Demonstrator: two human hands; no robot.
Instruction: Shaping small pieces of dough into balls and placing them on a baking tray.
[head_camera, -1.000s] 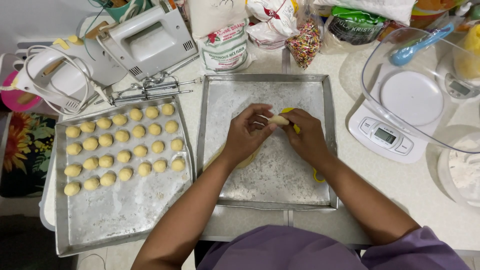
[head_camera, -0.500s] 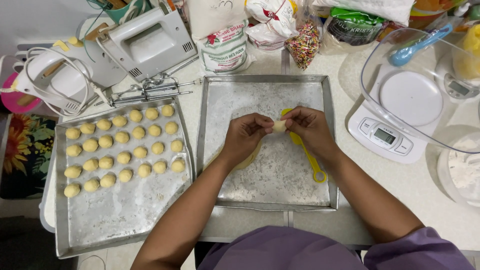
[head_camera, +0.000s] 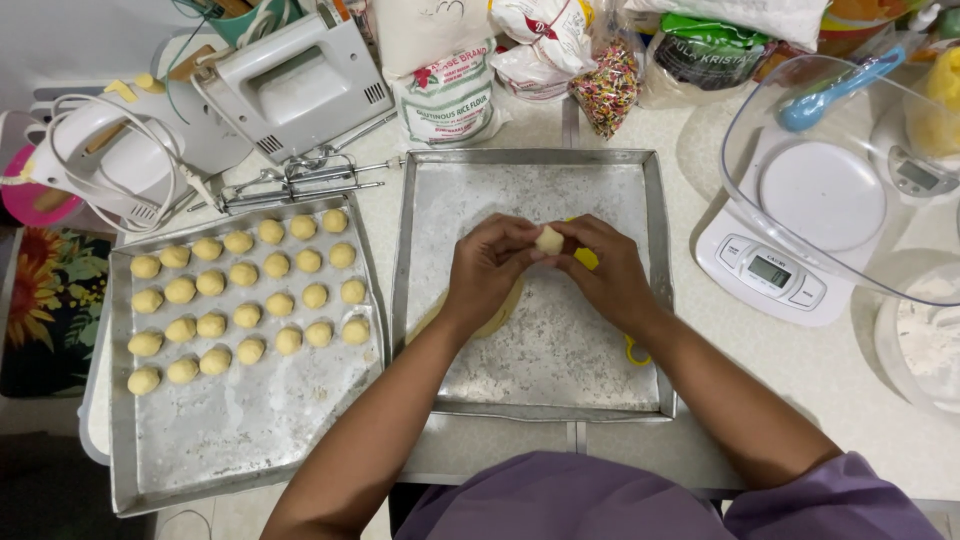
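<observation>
Over floured tray (head_camera: 620, 190) centre — both hands (head_camera: 490, 265) pinch dough ball (head_camera: 549, 240).

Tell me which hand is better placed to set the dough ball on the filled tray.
Probably left: the left hand sits nearer the tray of dough balls; the right hand would cross over. Both touch the dough ball.

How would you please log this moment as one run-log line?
left hand: holds small pale dough ball | right hand: holds same ball | where: above floured rectangular metal tray | beside: metal tray of dough balls
</observation>
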